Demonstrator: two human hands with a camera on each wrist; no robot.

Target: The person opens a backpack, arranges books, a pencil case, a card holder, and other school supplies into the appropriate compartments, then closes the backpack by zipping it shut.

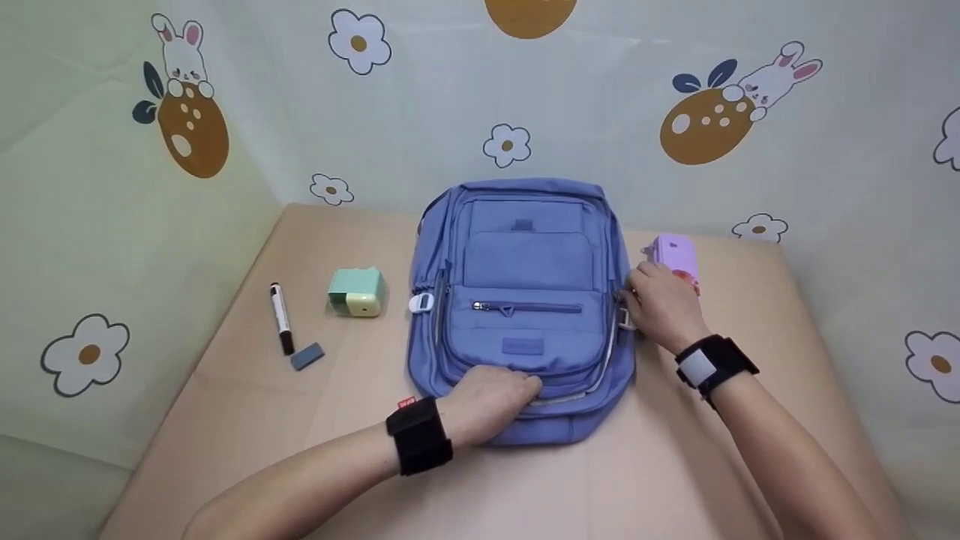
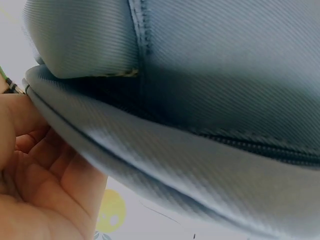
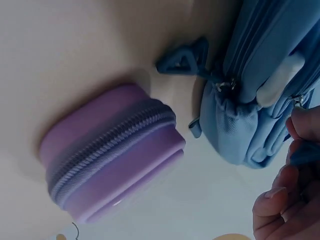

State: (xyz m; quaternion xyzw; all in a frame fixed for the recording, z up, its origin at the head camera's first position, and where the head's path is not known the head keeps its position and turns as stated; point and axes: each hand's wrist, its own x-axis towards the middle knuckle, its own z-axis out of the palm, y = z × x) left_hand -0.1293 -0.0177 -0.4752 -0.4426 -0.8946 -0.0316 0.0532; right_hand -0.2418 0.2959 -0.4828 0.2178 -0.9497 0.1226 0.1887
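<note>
A blue backpack (image 1: pixel 532 262) lies on the table with its front facing up. At its lower front edge, my left hand (image 1: pixel 491 405) grips the fabric; in the left wrist view, curled fingers (image 2: pixel 40 150) hold the rim beside a dark zipper (image 2: pixel 260 147). Over on the backpack's right side, my right hand (image 1: pixel 667 304) pinches a zipper pull (image 3: pixel 304 152), seen as a blue tab between the fingers in the right wrist view. Just beyond that hand is a small purple zippered case (image 1: pixel 675 255), partly covered by it in the head view.
Left of the backpack stands a mint-green and cream block-shaped object (image 1: pixel 356 292). Farther left lie a white marker with black ends (image 1: pixel 280 319) and a grey-blue eraser-like block (image 1: pixel 307 356). A patterned cloth wall (image 1: pixel 420 112) rises behind the tan table (image 1: pixel 300 450).
</note>
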